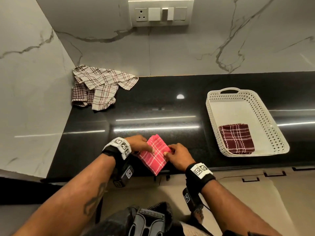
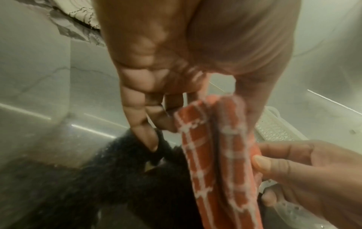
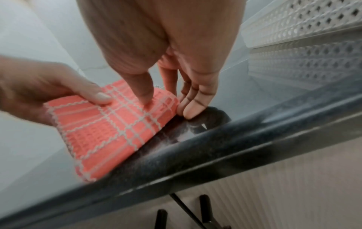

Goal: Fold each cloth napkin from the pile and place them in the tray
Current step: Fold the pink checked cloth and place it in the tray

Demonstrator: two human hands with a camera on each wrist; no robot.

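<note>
A folded pink checked napkin (image 1: pixel 154 155) (image 3: pixel 101 134) lies at the front edge of the black counter (image 1: pixel 153 103), one corner reaching the edge. My left hand (image 1: pixel 148 149) (image 2: pixel 195 120) pinches its left side, thumb on top. My right hand (image 1: pixel 167 152) (image 3: pixel 164 102) pinches its right corner, thumb on top and fingers tucked at the edge. In the left wrist view the napkin (image 2: pixel 215 170) appears as doubled layers. The white perforated tray (image 1: pixel 279 143) (image 3: pixel 303 31) stands to the right and holds one folded maroon checked napkin (image 1: pixel 237 141). The pile of unfolded napkins (image 1: pixel 100 86) sits at the back left corner.
Marble walls close off the back and the left side. A switch panel (image 1: pixel 161 12) is mounted on the back wall. The counter's rounded front edge (image 3: pixel 215 155) runs just below the hands, with drawer handles (image 1: pixel 250 180) beneath it.
</note>
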